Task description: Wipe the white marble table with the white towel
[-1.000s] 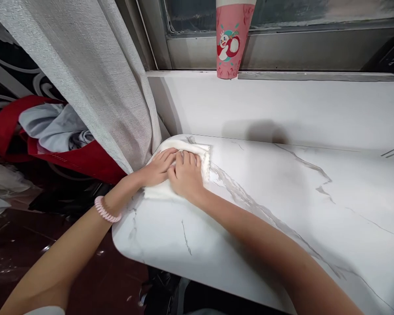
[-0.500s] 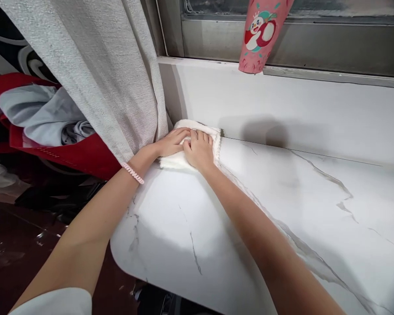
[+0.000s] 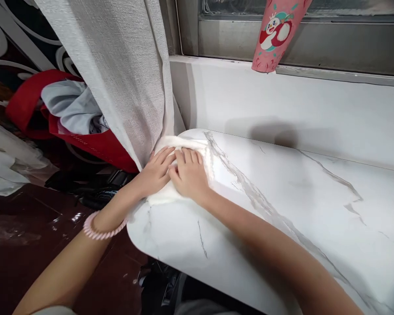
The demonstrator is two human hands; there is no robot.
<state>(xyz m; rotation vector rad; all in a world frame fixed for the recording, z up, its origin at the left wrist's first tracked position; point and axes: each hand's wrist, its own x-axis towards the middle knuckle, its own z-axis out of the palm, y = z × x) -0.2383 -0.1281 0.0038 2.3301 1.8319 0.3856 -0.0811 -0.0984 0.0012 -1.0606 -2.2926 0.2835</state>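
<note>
A white cloth [image 3: 166,197] with a fringed edge lies on the left end of a white marble-patterned table [image 3: 236,262], beside the curtain. My left hand [image 3: 155,171] rests flat on the cloth's left part, fingers outstretched, a pink coiled band around the wrist. Just right of it, my right hand [image 3: 191,174] presses down on the same cloth with its fingers extended. The two hands are close together, their fingers almost meeting. Both palms face down, so the cloth under them is hidden.
A pale curtain [image 3: 128,65] hangs against the table's left end. Behind it sits a red bag [image 3: 98,146] with grey clothing [image 3: 72,105]. A pink cup-shaped item with a snowman print [image 3: 277,37] is at the window ledge. Dark items lie on the reddish floor [image 3: 85,271].
Both hands have slid the cloth toward me and slightly left, away from the back corner, uncovering the table's rounded rear edge. The view has shifted a little left.
</note>
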